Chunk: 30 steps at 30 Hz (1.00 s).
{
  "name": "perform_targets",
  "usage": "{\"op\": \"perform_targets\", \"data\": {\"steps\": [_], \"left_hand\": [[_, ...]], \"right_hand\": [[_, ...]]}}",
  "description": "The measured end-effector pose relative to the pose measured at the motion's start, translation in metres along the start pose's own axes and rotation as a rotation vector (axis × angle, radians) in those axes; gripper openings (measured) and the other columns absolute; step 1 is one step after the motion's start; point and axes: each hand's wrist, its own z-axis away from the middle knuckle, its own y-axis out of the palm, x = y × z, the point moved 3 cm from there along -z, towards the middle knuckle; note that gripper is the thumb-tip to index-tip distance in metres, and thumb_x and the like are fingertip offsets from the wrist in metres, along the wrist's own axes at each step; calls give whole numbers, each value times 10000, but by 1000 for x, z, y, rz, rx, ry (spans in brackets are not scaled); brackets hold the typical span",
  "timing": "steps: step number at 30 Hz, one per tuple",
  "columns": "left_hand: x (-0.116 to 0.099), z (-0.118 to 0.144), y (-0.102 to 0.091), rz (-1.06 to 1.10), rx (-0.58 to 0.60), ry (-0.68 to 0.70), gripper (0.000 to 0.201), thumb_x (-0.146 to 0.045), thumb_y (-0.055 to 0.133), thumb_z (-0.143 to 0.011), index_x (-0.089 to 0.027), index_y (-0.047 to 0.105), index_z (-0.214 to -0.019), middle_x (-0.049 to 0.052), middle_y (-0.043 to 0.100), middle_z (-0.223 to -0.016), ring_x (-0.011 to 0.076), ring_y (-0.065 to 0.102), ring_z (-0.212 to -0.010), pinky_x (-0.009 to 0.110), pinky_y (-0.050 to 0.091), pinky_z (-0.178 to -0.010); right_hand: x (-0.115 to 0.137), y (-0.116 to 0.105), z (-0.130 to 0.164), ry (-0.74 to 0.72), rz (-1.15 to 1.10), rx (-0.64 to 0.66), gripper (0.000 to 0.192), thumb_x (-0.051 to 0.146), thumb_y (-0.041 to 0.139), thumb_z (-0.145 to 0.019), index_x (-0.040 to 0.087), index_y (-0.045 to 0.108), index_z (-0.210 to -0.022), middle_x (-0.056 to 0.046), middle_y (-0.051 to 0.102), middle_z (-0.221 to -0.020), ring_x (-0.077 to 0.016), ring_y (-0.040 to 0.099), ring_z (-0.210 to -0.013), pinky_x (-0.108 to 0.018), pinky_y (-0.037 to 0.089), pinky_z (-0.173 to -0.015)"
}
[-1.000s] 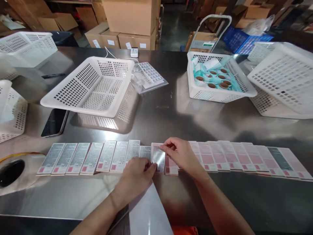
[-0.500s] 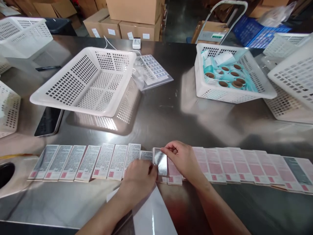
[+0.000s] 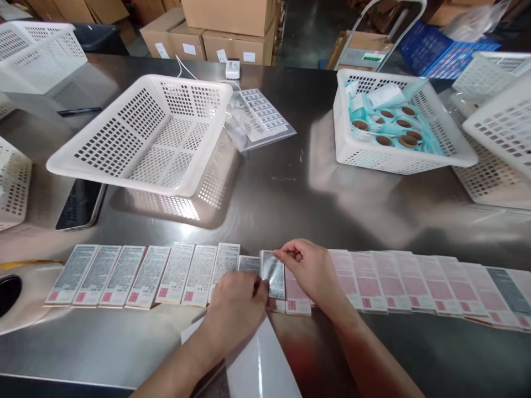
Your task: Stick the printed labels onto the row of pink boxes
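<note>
Nearest the viewer, a glossy white sheet (image 3: pixel 253 359) lay at the table (image 3: pixel 290 199) edge under the left forearm, within easy reach of both hands. Just beyond it, the left hand (image 3: pixel 236 309) was curled, its fingertips pinched on the lower corner of a small shiny label (image 3: pixel 274 273). The right hand (image 3: pixel 309 268) pinched the label's upper edge between thumb and forefinger. Held at two opposite ends, the label was kept flat and square over the pack beneath it, apparently so that it would sit straight.

The label sat in the middle of a long row of flat packs laid edge to edge across the table. To the left were grey-printed packs (image 3: pixel 141 271); to the right were pink packs (image 3: pixel 410 282), each slightly overlapping its neighbour. The row order seemed to keep handled packs apart from the others, though which was which could not be told.

Farther back, an empty white basket (image 3: pixel 136 138) rested tilted, one edge propped over a dark phone (image 3: pixel 81 203). Behind it lay a clear bag of printed sheets (image 3: pixel 259 119). To the right, a second basket (image 3: pixel 398 160) held teal wrappers and brown-cored rolls. More baskets stood at both table ends, with cardboard boxes (image 3: pixel 224 33) stacked beyond.
</note>
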Motion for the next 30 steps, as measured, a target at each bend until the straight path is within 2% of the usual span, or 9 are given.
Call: {"op": "perform_targets", "data": {"steps": [4,19,21,24,30], "left_hand": [[0,-1,2,-50,20,-1,407,-365,466,-883,-206,487,-509,34,541,-537,157,405,-514,310,184,-563],[-5,-2,0,-114,59,-30,411,-369,442,-885,-202,435,-510,31,507,-531,147,376,-513,320,189,-577],[-6,-2,0,-118,63,-35,409,-366,448,-882,-202,436,-508,26,496,-525,145,373,-509,315,194,-572],[-7,-2,-1,-136,51,-43,391,-348,452,-878,-201,461,-515,21,509,-537,143,388,-516,301,209,-563],[-8,-2,-1,-162,46,-50,395,-344,440,-880,-204,461,-511,12,528,-522,142,415,-503,288,236,-538]], "right_hand": [[-1,1,0,2,-1,-1,263,411,638,-886,216,640,-710,-6,650,-699,-167,576,-642,-281,383,-575],[-1,3,2,-20,11,-18,233,372,649,-893,219,621,-719,15,622,-701,-152,571,-653,-270,390,-593],[-2,3,2,20,12,-37,158,375,674,-868,226,630,-837,23,609,-723,-155,576,-652,-273,400,-596],[-6,2,2,74,-17,-52,313,386,695,-838,234,559,-1075,37,581,-771,-152,577,-629,-279,423,-597],[-11,0,4,56,-89,39,365,328,708,-801,265,513,-1103,64,558,-807,-113,564,-580,-278,447,-628]]}}
